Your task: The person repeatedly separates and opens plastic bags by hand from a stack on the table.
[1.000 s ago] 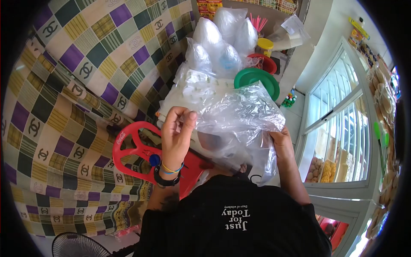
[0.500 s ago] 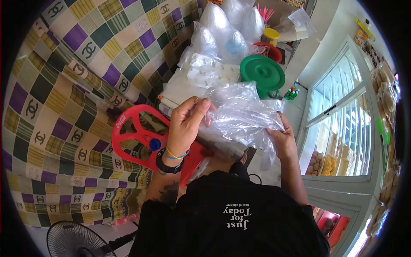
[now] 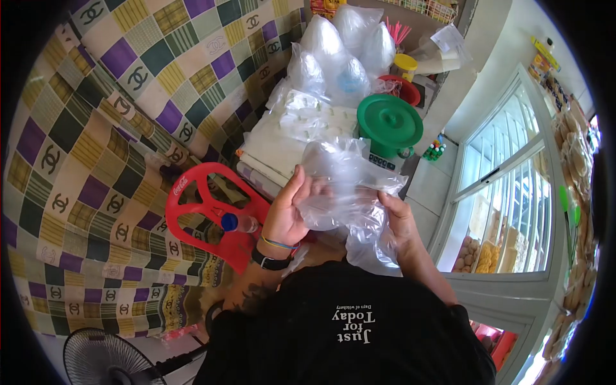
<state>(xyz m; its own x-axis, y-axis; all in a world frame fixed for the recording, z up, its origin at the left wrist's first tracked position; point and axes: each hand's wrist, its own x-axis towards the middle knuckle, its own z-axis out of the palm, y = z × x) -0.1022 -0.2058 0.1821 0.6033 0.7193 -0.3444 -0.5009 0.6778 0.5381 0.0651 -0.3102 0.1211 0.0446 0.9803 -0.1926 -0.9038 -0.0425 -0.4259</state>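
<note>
A clear plastic bag (image 3: 343,186), crumpled and partly blurred, hangs between my two hands in front of my chest. My left hand (image 3: 290,208) is wrapped on its left side, palm up, the fingers seen through the film. On the other side my right hand (image 3: 396,221) pinches the bag's edge between thumb and fingers, with a loose part of the plastic drooping beside it. Just beyond the bag lie stacked white packs (image 3: 276,144) with plastic packets (image 3: 314,119) on top.
A green lidded tub (image 3: 390,122), a red bowl (image 3: 407,91), a yellow-lidded jar (image 3: 403,65) and filled clear bags (image 3: 323,42) stand farther back. At left are a red chair (image 3: 205,239), a bottle (image 3: 240,223), a curtain (image 3: 96,186) and a fan (image 3: 106,359). A glass cabinet (image 3: 500,276) stands right.
My hands have drawn closer together and lower, and the left has turned palm up under the plastic. The bag, spread out before, is now gathered between them.
</note>
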